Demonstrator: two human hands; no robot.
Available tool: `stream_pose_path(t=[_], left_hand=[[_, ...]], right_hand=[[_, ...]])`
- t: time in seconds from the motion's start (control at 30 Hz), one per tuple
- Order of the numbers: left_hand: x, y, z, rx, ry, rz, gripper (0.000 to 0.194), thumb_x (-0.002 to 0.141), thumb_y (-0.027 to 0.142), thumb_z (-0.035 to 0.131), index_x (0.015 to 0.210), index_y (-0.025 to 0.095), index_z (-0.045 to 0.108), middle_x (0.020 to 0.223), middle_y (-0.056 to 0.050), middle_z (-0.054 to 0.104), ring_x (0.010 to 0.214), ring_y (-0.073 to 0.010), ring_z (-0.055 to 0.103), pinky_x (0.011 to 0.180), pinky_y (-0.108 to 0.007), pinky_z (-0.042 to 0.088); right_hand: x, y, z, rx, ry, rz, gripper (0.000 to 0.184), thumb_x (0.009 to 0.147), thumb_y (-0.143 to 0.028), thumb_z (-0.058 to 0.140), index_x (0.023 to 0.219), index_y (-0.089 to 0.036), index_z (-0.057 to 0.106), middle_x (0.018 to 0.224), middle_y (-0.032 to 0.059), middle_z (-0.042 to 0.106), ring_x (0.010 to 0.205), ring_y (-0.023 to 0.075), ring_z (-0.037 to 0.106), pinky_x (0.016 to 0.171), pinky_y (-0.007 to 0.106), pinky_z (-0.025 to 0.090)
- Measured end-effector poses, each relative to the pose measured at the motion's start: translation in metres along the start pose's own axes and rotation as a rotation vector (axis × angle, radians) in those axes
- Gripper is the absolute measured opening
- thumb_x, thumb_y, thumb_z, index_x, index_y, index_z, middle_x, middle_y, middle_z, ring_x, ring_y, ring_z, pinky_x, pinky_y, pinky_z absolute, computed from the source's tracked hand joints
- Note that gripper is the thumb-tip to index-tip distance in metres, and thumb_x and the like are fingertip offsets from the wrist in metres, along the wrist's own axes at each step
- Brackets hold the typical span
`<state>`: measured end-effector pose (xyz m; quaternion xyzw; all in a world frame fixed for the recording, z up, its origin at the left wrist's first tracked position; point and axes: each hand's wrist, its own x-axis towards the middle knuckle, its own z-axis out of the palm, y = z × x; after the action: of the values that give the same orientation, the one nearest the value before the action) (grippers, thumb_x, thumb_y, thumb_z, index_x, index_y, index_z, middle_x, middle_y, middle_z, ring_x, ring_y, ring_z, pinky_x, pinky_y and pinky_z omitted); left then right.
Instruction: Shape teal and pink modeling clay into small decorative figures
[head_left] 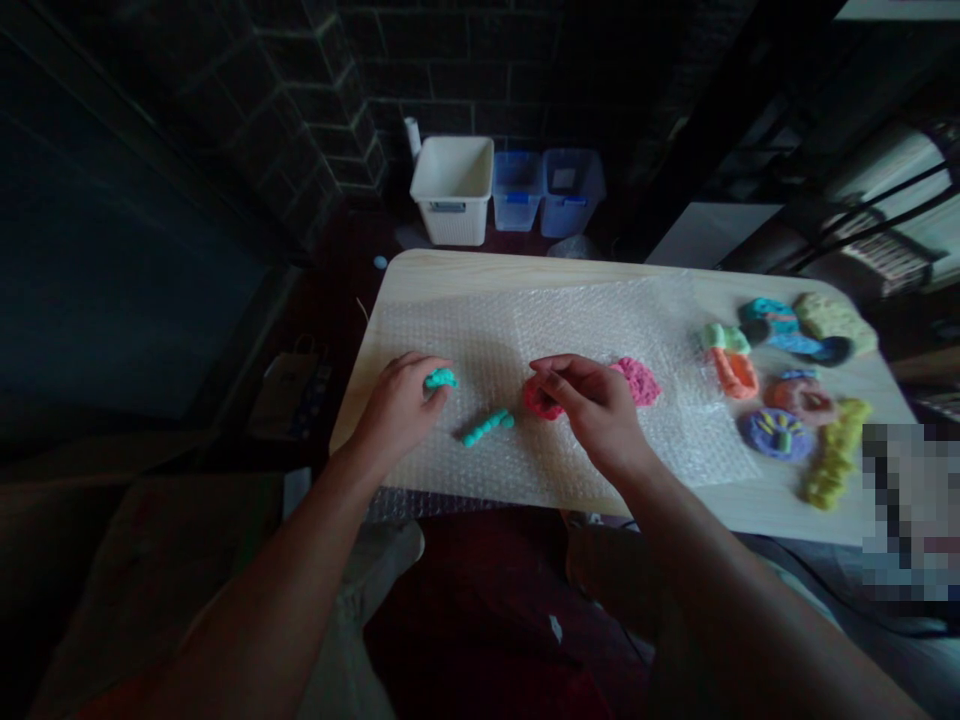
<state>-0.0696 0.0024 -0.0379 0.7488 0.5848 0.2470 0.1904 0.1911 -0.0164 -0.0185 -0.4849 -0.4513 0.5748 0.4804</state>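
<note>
At the left of the table, my left hand curls its fingers and thumb around a small lumpy teal piece, which looks like soft modelling clay. Just right of it, a bumpy teal strip lies on the bubble wrap. My right hand is held with thumb and fingertips pinched together, over a red-pink rounded piece. Whatever is between those fingertips, if anything, is too small to make out. Behind the right hand a lumpy pink piece rests on the wrap, partly covered by the hand.
On the right of the wooden table sit several coloured shapes, among them an orange-and-green one, a purple disc and a yellow strip. Beyond its far edge stand a white bin and blue translucent tubs.
</note>
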Motion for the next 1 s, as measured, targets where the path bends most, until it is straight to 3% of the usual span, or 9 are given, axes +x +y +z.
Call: stream_pose_path(t=[0.13,0.23,0.3,0.37,0.57,0.77,1.0], left_hand=[[0.002,0.013,-0.003,-0.235,0.025,-0.009,0.029,0.098,0.030,0.069,0.124,0.017,0.076,0.123,-0.013,0.079,0.113,-0.0279,0.074,0.102,-0.044,0.059],[0.000,0.025,-0.002,-0.498,-0.082,-0.048,0.042,0.103,0.040,0.065,0.137,0.015,0.071,0.132,-0.016,0.077,0.114,-0.0264,0.076,0.099,-0.041,0.060],[-0.003,0.033,0.001,-0.566,-0.165,-0.048,0.045,0.104,0.040,0.063,0.141,0.015,0.070,0.139,-0.016,0.075,0.122,-0.0269,0.074,0.106,-0.042,0.058],[-0.006,0.039,0.006,-0.593,-0.223,-0.029,0.043,0.105,0.039,0.061,0.140,0.017,0.070,0.143,-0.015,0.073,0.129,-0.0271,0.071,0.112,-0.043,0.055],[-0.009,0.048,0.008,-0.651,-0.280,-0.034,0.040,0.104,0.039,0.061,0.137,0.018,0.071,0.139,-0.014,0.075,0.127,-0.0262,0.071,0.108,-0.040,0.057],[-0.008,0.052,0.002,-0.623,-0.291,0.003,0.028,0.105,0.035,0.057,0.119,0.017,0.074,0.117,-0.012,0.079,0.108,-0.0235,0.074,0.093,-0.037,0.058],[-0.009,0.052,0.007,-0.645,-0.318,-0.010,0.025,0.103,0.037,0.062,0.113,0.018,0.074,0.104,-0.009,0.078,0.091,-0.0198,0.070,0.078,-0.032,0.056]], right_hand=[[-0.002,0.002,0.000,-0.059,-0.046,-0.033,0.031,0.091,-0.040,0.079,0.109,-0.015,0.075,0.084,0.0059,0.076,0.071,0.0160,0.068,0.063,0.031,0.052],[-0.005,0.003,0.001,-0.226,-0.102,-0.166,0.039,0.092,-0.039,0.079,0.125,-0.017,0.075,0.105,0.0094,0.078,0.081,0.0179,0.072,0.071,0.033,0.058],[-0.008,0.002,0.003,-0.376,-0.148,-0.277,0.042,0.094,-0.035,0.079,0.133,-0.020,0.075,0.117,0.0113,0.076,0.086,0.0190,0.073,0.075,0.035,0.061],[-0.010,0.001,0.005,-0.496,-0.194,-0.369,0.041,0.096,-0.032,0.077,0.136,-0.022,0.076,0.117,0.0109,0.076,0.085,0.0196,0.074,0.076,0.036,0.061],[-0.009,-0.002,0.006,-0.660,-0.210,-0.476,0.021,0.097,-0.030,0.076,0.115,-0.026,0.086,0.109,0.0085,0.083,0.098,0.0263,0.077,0.089,0.042,0.061],[-0.010,-0.004,0.007,-0.687,-0.234,-0.506,0.023,0.096,-0.024,0.071,0.112,-0.025,0.087,0.104,0.0069,0.085,0.089,0.0231,0.077,0.083,0.039,0.060],[-0.011,-0.002,0.010,-0.721,-0.131,-0.442,0.019,0.091,-0.022,0.069,0.096,-0.023,0.087,0.085,0.0050,0.081,0.074,0.0194,0.072,0.071,0.035,0.056]])
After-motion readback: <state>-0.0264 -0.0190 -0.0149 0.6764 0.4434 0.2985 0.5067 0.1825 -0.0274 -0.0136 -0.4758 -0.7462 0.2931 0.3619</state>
